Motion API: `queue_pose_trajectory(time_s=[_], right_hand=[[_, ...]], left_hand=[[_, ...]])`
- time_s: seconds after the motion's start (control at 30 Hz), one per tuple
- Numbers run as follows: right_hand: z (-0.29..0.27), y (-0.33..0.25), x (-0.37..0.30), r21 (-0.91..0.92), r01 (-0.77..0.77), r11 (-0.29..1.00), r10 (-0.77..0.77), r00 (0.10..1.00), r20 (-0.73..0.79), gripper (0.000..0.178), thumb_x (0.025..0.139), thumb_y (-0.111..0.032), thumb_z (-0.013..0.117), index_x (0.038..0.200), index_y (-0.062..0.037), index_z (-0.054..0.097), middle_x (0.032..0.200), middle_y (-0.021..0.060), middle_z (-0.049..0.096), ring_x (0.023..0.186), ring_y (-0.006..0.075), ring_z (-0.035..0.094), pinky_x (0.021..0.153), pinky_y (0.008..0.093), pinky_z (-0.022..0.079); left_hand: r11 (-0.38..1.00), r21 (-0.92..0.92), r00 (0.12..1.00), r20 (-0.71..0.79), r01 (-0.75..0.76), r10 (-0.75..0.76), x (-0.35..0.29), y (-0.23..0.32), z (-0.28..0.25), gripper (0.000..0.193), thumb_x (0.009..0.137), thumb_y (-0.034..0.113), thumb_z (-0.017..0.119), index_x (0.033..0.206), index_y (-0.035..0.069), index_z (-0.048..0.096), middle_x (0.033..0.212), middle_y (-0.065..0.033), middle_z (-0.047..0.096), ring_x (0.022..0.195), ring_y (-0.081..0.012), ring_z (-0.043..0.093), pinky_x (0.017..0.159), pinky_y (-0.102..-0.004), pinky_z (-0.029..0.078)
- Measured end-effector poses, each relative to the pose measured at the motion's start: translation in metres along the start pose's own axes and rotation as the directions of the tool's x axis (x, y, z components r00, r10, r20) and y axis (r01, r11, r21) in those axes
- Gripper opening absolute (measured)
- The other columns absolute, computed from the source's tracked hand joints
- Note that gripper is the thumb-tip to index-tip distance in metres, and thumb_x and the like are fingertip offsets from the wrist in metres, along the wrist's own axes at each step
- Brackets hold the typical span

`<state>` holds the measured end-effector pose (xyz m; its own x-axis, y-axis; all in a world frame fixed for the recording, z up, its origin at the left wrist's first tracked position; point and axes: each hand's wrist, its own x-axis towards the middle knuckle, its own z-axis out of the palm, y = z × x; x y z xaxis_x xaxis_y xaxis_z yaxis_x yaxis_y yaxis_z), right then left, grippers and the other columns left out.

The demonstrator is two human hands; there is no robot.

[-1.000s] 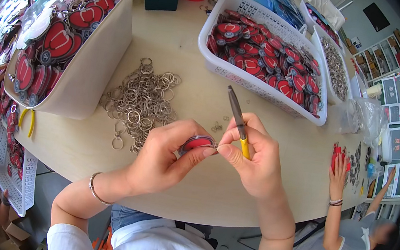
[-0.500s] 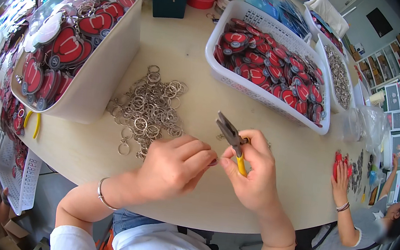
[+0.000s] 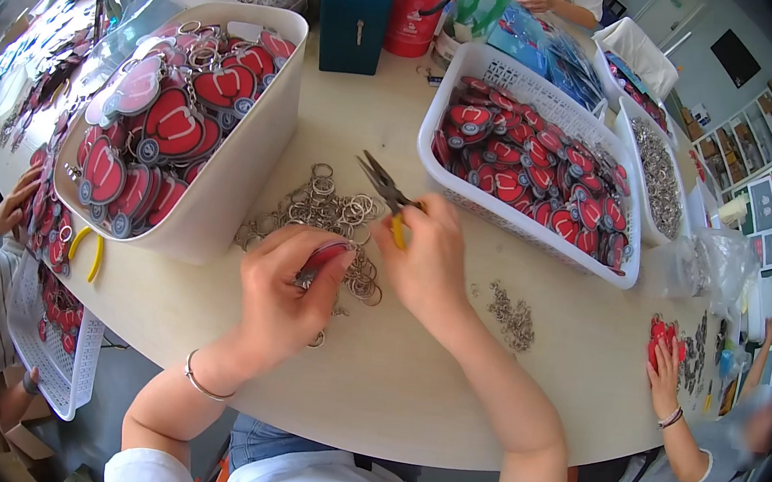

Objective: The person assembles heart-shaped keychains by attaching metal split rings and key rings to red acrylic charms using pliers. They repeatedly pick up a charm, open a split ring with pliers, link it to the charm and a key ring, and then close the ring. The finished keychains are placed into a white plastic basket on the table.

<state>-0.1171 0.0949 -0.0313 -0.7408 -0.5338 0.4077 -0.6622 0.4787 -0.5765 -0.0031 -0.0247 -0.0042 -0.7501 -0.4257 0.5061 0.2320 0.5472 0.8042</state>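
My left hand [image 3: 289, 287] is closed round a flat red charm [image 3: 328, 252], whose edge shows between thumb and fingers. Just right of it, my right hand [image 3: 427, 256] grips pliers [image 3: 383, 183] with yellow handles. The plier jaws point up and left, slightly parted, over the table beyond the charm. Under and behind both hands lies a pile of silver key rings [image 3: 319, 199], partly hidden by my left hand. To the right of my right forearm, a smaller heap of tiny metal links [image 3: 511, 319] rests on the table.
A deep white bin [image 3: 272, 111] of red charms stands left, a white basket [image 3: 541, 238] of more charms at back right. Yellow-handled pliers [image 3: 88, 253] lie at the left table edge. A green box [image 3: 353, 35] stands behind. Other people work left, right and at the far side.
My hands have moved apart; the left went left with the charm, the right left and away with the pliers, now over the key rings. The small links are uncovered. The view has shifted.
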Motion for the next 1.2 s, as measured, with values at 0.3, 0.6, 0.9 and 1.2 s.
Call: queue_pose_trajectory(time_s=[0.3, 0.6, 0.9, 1.2], right_hand=[[0.011, 0.002, 0.009, -0.136, -0.007, 0.991, 0.017, 0.997, 0.073, 0.016, 0.077, -0.014, 0.07, 0.076, 0.0014, 0.064, 0.094, 0.0144, 0.056, 0.094, 0.0321, 0.053, 0.08, 0.0421, 0.042], [-0.086, -0.032, -0.012, 0.312, -0.141, 0.94, 0.113, 0.988, 0.106, 0.012, 0.078, -0.005, 0.071, 0.08, 0.0029, 0.063, 0.092, 0.011, 0.056, 0.085, 0.0241, 0.058, 0.076, 0.0328, 0.046], [-0.109, -0.048, -0.024, 0.339, -0.07, 0.938, 0.032, 0.993, 0.117, 0.013, 0.08, -0.009, 0.072, 0.08, 0.0014, 0.064, 0.093, 0.0091, 0.056, 0.08, 0.0178, 0.056, 0.073, 0.029, 0.044], [-0.107, -0.051, -0.023, 0.353, -0.108, 0.929, 0.065, 0.989, 0.132, 0.013, 0.081, -0.008, 0.071, 0.08, 0.0021, 0.063, 0.092, 0.0082, 0.055, 0.079, 0.0161, 0.055, 0.071, 0.0282, 0.044]], left_hand=[[0.974, 0.015, 0.974, 0.006, -0.226, 0.226, -0.003, -0.007, 0.004, 0.014, 0.073, -0.007, 0.07, 0.085, -0.002, 0.066, 0.081, -0.0124, 0.067, 0.069, -0.0228, 0.062, 0.061, -0.0284, 0.049], [0.98, -0.04, 0.978, 0.073, -0.194, 0.197, -0.016, 0.0, 0.014, 0.017, 0.068, -0.006, 0.071, 0.082, 0.002, 0.066, 0.077, -0.0096, 0.066, 0.065, -0.0252, 0.061, 0.057, -0.033, 0.049], [0.972, -0.2, 0.981, 0.124, -0.125, 0.152, -0.024, 0.0, 0.023, 0.015, 0.069, -0.005, 0.073, 0.081, 0.001, 0.065, 0.075, -0.0105, 0.065, 0.063, -0.0266, 0.06, 0.055, -0.0341, 0.047], [0.962, -0.247, 0.981, 0.119, -0.12, 0.153, -0.024, 0.003, 0.02, 0.016, 0.07, -0.004, 0.074, 0.083, 0.001, 0.065, 0.075, -0.0104, 0.065, 0.061, -0.0259, 0.059, 0.054, -0.034, 0.046]])
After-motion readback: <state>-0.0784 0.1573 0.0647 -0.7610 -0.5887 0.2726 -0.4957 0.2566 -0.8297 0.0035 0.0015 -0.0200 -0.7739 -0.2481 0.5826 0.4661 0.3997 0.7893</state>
